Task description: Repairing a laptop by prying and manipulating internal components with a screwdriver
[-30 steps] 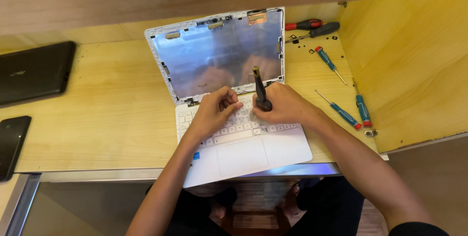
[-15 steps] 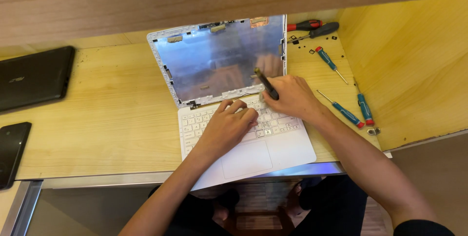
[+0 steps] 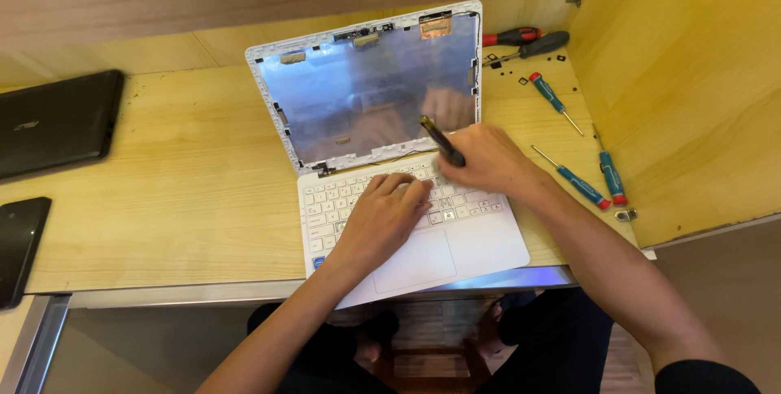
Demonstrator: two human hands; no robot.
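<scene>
Laptop (image 3: pixel 382 166) — white, screen panel removed — is laid open on the wooden desk (image 3: pixel 179 174). Its keyboard is pressed by the flat, slightly spread left hand (image 3: pixel 382 219); a dark screwdriver (image 3: pixel 441 141) is clamped in the right hand (image 3: pixel 480 162). A slip could likely scratch the bare lid — the tip is angled over it.

Left hand (image 3: pixel 382 219): palm down, fingers loosely spread and flat, forearm entering from lower left. Right hand (image 3: pixel 480 162): closed in a fist-like grip, knuckles up, forearm entering from lower right, dark sleeve at the elbow; hands near, not touching
</scene>
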